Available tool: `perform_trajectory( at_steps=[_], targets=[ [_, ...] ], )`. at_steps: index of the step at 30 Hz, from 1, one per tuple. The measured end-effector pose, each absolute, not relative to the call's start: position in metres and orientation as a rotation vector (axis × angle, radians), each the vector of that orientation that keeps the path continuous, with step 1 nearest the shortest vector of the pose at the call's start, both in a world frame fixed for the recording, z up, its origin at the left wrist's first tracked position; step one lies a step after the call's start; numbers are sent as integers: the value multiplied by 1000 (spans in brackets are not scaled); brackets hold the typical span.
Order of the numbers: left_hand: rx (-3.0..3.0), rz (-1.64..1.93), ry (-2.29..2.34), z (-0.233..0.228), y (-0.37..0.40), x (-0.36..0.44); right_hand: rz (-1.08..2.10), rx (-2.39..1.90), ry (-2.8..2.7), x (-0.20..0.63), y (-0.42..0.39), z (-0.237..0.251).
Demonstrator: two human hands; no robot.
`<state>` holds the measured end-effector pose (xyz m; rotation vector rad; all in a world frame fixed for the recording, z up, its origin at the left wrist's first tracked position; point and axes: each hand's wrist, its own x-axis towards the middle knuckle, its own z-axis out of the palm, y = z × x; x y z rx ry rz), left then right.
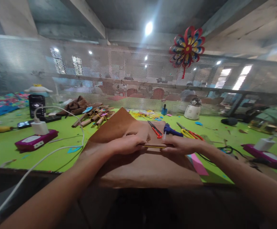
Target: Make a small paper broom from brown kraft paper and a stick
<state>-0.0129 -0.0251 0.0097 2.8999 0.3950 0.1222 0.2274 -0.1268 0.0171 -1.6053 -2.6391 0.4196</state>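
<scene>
A large sheet of brown paper [138, 168] lies over the near edge of the green table [64, 152]. My left hand [126, 143] and my right hand [178, 144] each grip one end of a thin rolled brown paper stick [154, 146] with a yellow line along it, held level just above the sheet. Red-handled scissors [155, 129] and a blue glue gun [170, 129] lie right behind the hands on the paper. Yellow-handled scissors [188, 133] lie just behind my right hand.
A pile of rolled brown paper tubes [94, 117] sits at the back left. Purple power banks with white chargers sit at left [35, 140] and right [265, 155]. A white cable [57, 149] crosses the left side. A pink paper [198, 164] lies beside the sheet. A paper pinwheel [187, 47] hangs on the mesh screen.
</scene>
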Motion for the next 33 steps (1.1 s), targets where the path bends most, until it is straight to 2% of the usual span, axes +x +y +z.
perform_trajectory(
  at_steps=[13,19,22,28,33],
  targets=[
    [2922,127,368,5,-15,-30,537,-1666,-2527,256,-141,18],
    [2940,141,428,4,-18,-31,421,-1726,-2383,267,-146,17],
    [2945,144,445,2,-17,-31,259,-1704,-2404,271,-148,7],
    [2913,173,460,5,-18,-32,-349,-1760,-2463,273,-158,-15],
    [2824,192,483,6,-20,-31,-560,-1993,-2451,267,-163,-19]
  ],
)
